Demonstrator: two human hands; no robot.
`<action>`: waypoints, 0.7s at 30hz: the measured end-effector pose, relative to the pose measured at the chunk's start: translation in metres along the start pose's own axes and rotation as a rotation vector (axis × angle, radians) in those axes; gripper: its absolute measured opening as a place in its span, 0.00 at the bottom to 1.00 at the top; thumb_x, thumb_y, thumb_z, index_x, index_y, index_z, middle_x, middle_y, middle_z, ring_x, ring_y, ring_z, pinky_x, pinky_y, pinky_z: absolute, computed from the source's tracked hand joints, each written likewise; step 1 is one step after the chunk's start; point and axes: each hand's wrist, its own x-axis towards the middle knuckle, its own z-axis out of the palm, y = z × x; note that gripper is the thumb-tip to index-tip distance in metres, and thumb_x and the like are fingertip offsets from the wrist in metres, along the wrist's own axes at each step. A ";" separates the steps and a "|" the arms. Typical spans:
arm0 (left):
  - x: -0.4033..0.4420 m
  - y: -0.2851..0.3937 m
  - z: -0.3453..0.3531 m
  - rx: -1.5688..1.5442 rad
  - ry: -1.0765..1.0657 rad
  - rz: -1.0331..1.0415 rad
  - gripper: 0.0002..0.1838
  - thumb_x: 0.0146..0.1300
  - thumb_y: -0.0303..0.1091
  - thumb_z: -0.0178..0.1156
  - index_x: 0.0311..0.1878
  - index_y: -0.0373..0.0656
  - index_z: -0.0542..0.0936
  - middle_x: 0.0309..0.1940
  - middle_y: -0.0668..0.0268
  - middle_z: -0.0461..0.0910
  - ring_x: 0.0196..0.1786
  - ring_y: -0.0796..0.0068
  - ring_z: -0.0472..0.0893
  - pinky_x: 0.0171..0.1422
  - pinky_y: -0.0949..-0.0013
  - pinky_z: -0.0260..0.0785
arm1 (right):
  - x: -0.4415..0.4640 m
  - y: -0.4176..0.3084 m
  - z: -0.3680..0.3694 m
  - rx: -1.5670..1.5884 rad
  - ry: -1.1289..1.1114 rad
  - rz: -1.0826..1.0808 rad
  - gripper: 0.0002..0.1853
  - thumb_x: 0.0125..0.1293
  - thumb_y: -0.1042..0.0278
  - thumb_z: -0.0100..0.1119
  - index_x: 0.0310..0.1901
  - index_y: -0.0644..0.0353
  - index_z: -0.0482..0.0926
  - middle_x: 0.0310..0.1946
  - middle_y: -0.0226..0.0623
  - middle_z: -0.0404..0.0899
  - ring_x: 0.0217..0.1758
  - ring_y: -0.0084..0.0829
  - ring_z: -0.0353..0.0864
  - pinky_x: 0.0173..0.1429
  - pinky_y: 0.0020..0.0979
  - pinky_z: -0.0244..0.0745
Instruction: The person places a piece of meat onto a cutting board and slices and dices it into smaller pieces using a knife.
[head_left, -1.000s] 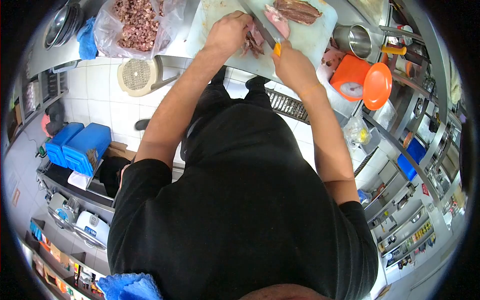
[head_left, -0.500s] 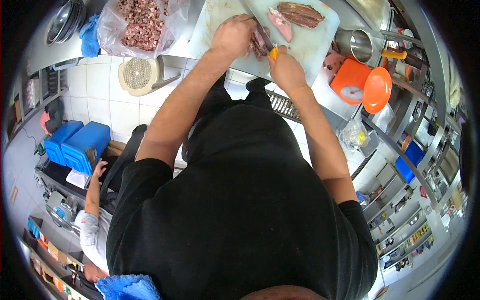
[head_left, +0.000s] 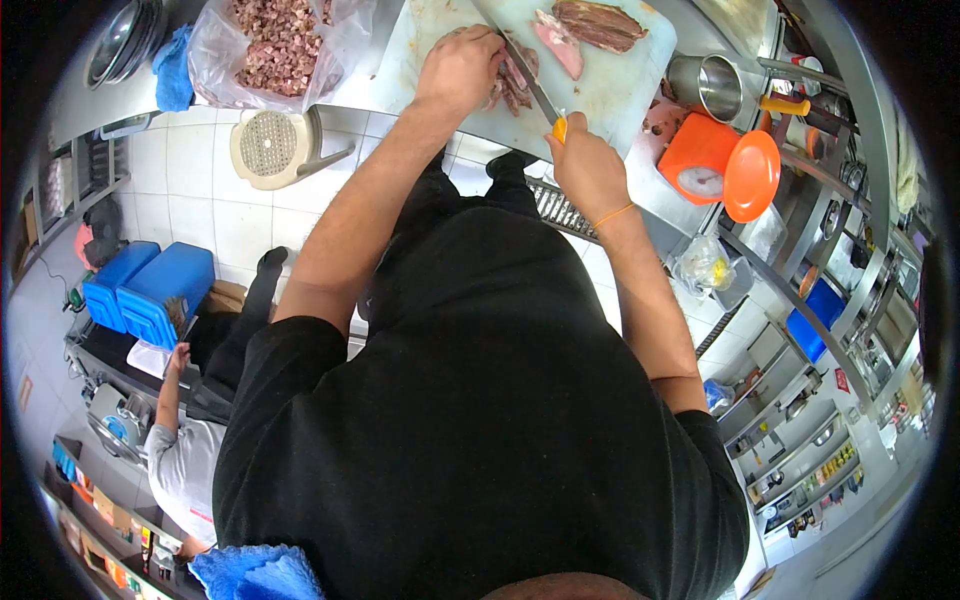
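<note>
My right hand [head_left: 590, 165] is closed round the yellow handle of a knife [head_left: 535, 88], whose blade lies diagonally over the white cutting board [head_left: 605, 95]. My left hand [head_left: 460, 68] presses on sliced meat [head_left: 512, 92] just left of the blade, its fingertips partly hidden. Right of the blade lie a pink piece of meat [head_left: 560, 45] and a darker brown piece [head_left: 600, 25]. A clear plastic bag of diced meat [head_left: 280, 60] sits left of the board.
An orange scale [head_left: 690, 160] and a metal pot [head_left: 718, 88] stand to the right. At left are a blue cloth [head_left: 174, 75], metal bowls [head_left: 125, 40] and a plastic stool [head_left: 272, 150]. Another person [head_left: 188, 460] is at the lower left, near blue bins [head_left: 165, 290].
The knife and my right hand moved left, then back right. My left hand stays on the meat. The other person came into view at the lower left.
</note>
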 end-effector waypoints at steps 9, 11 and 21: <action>0.002 -0.010 0.007 0.011 0.010 0.052 0.08 0.63 0.29 0.69 0.45 0.43 0.89 0.46 0.62 0.88 0.51 0.55 0.87 0.57 0.55 0.81 | 0.010 0.003 0.014 -0.016 -0.026 0.003 0.21 0.79 0.56 0.56 0.54 0.70 0.68 0.33 0.59 0.87 0.39 0.60 0.89 0.44 0.54 0.84; 0.005 -0.011 0.006 0.021 -0.033 0.049 0.07 0.63 0.29 0.69 0.44 0.43 0.88 0.46 0.62 0.88 0.50 0.54 0.87 0.57 0.55 0.81 | 0.019 0.002 0.019 0.031 -0.014 0.003 0.21 0.79 0.56 0.56 0.54 0.70 0.68 0.34 0.59 0.87 0.40 0.61 0.89 0.45 0.55 0.83; 0.010 -0.010 -0.001 0.035 -0.080 0.066 0.06 0.64 0.31 0.69 0.44 0.43 0.88 0.44 0.63 0.88 0.50 0.55 0.87 0.55 0.55 0.81 | 0.045 -0.007 0.019 0.112 0.042 -0.027 0.20 0.78 0.57 0.56 0.54 0.69 0.71 0.37 0.61 0.88 0.43 0.62 0.89 0.50 0.56 0.83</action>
